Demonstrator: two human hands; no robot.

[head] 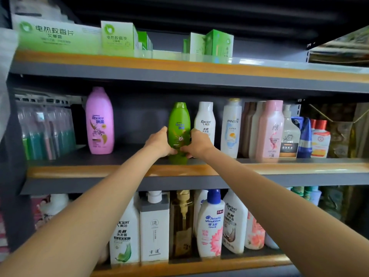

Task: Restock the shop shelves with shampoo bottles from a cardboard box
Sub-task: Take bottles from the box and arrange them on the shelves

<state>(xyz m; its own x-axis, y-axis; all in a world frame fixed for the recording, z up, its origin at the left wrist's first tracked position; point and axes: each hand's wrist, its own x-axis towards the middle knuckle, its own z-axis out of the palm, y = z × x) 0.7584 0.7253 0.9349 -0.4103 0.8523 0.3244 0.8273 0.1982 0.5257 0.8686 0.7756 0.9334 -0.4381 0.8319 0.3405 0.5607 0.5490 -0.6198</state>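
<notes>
- Head view: both arms reach to the middle shelf (119,172), where the left hand (159,141) and the right hand (196,143) clasp a green shampoo bottle (179,124) from either side.
- The bottle stands upright near the shelf's front edge.
- A white Raclen bottle (205,121) stands just beside it on the right; a pink Rejoice bottle (99,120) stands well apart on the left.

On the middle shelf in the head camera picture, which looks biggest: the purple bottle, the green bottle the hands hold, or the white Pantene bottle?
1. Purple bottle, clearly the biggest.
2. and 3. White Pantene bottle and green bottle look about alike; the hands hide part of the green one's base, so I won't rank them.
</notes>
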